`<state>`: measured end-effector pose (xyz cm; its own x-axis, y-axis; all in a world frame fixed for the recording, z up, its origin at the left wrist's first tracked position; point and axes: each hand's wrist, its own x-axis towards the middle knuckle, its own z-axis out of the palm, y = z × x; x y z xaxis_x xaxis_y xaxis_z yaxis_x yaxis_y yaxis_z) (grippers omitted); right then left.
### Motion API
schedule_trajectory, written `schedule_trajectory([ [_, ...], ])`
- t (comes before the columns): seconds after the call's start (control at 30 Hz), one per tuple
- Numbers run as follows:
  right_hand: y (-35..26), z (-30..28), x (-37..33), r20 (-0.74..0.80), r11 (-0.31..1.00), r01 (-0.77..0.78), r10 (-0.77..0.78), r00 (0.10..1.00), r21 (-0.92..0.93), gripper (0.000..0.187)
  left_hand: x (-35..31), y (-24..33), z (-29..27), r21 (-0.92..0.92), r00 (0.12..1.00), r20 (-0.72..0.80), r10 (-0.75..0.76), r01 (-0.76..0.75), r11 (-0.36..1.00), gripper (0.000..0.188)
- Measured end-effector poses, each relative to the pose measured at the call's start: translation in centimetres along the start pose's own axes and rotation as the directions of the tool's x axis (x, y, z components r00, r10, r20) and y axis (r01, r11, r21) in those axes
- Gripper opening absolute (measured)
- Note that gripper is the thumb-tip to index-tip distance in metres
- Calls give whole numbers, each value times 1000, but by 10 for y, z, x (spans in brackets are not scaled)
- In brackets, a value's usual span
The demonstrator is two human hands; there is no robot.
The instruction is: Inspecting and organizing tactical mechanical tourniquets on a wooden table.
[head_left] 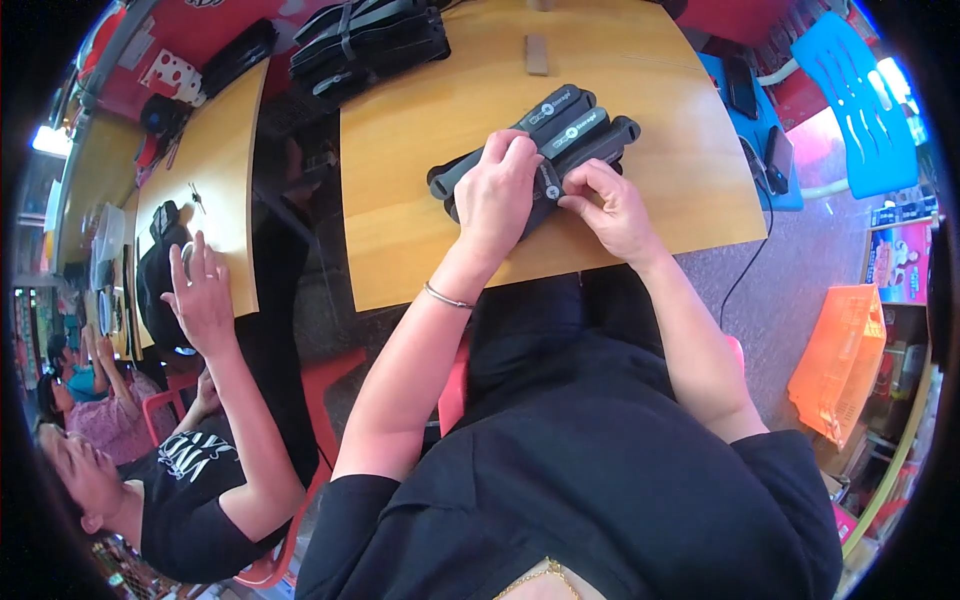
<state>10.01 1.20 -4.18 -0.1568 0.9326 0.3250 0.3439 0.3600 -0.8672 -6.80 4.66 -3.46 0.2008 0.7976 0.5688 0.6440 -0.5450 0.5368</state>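
Observation:
Several long, dark grey padded strips with rounded ends and pale printing lie side by side in a bundle on the wooden table. A darker band with a small white print crosses over the bundle near its front. My left hand is closed, its curled fingers gripping the band from the left. My right hand pinches the band's right end between thumb and forefinger. Exactly where the fingertips meet the band is partly hidden by the hands.
A stack of black folded cases stands at the table's far left corner. A small brown flat piece lies farther back. On the right are a blue stool with phones and a cable, and an orange crate. A co-worker sits left.

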Motion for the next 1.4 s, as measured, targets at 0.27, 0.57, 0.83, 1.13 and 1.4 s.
schedule_trajectory([
  [0.27, -31, 11, 9, -143, 970, -207, 188, 972, -126, 17, 1, -2, -5, -86, 996, 81, 44, -37, 996, 5],
  [0.57, -35, 8, 23, -82, 876, -454, 447, 891, -161, 35, 1, -2, -4, -80, 996, 73, 44, -39, 996, 5],
  [0.83, -7, 14, 14, -4, 916, -377, 381, 924, 136, 19, 2, -2, -5, -107, 998, 58, 0, 7, 994, 4],
  [1.13, 6, 10, 7, 34, 947, -242, 240, 970, 210, 6, -1, 0, -3, -104, 1000, 14, 12, -10, 995, 5],
  [1.4, -23, 18, 15, -95, 919, -386, 378, 921, -84, 24, -3, 1, -4, -100, 998, 51, 43, -37, 994, 4],
])
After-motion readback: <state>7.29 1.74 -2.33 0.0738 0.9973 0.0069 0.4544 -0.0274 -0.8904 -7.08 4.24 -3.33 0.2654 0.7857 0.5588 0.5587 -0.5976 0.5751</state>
